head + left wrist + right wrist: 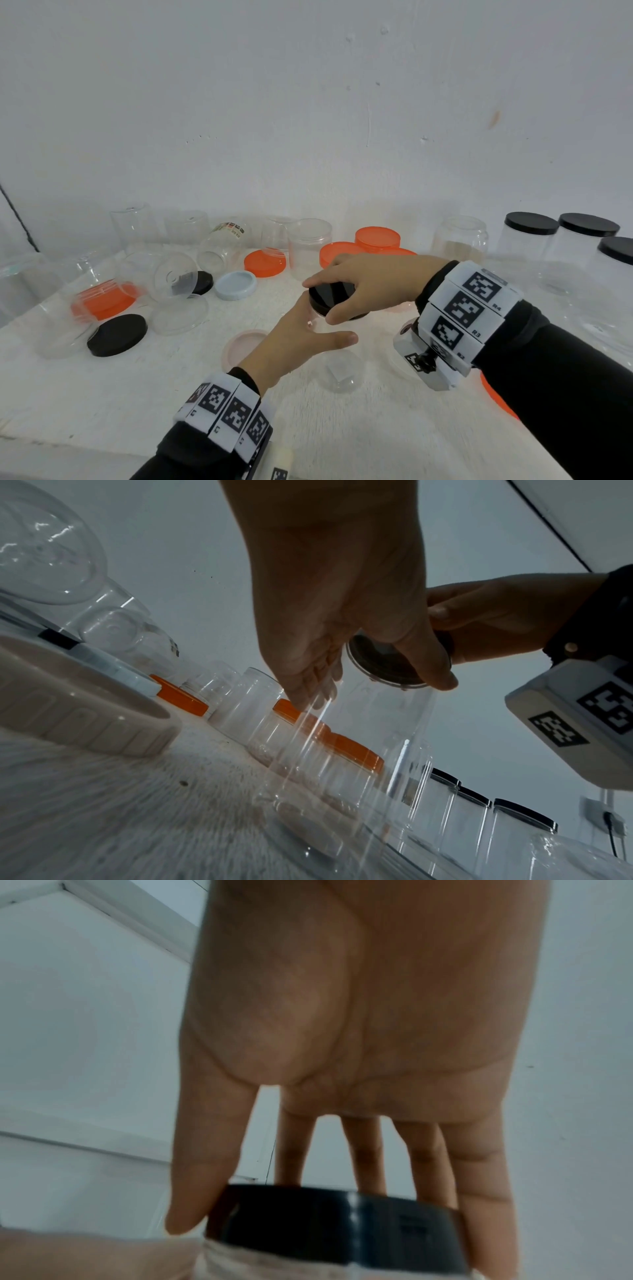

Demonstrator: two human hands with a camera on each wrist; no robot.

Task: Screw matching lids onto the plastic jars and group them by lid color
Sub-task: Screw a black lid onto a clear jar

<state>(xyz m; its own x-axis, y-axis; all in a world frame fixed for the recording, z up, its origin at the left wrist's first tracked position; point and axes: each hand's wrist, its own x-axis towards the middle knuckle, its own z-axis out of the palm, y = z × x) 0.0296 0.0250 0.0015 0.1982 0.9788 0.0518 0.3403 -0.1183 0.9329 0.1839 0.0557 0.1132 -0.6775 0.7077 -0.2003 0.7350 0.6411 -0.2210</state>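
Centrally, head view: clear plastic jar upright on white table, gripped round wall by left hand. Black lid atop jar mouth, right hand fingertips clamped round rim. Three black-lidded jars grouped at right edge.

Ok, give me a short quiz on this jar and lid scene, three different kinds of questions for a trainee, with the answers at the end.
1. True or false: the right hand grips a black lid on top of a clear jar.
2. Multiple choice: the capped jars at the far right wear lids of which color? A orange, B black, C light blue.
3. Fill in: the left hand steadies the ____ of the clear jar.

Key: 1 true; 2 B; 3 side.
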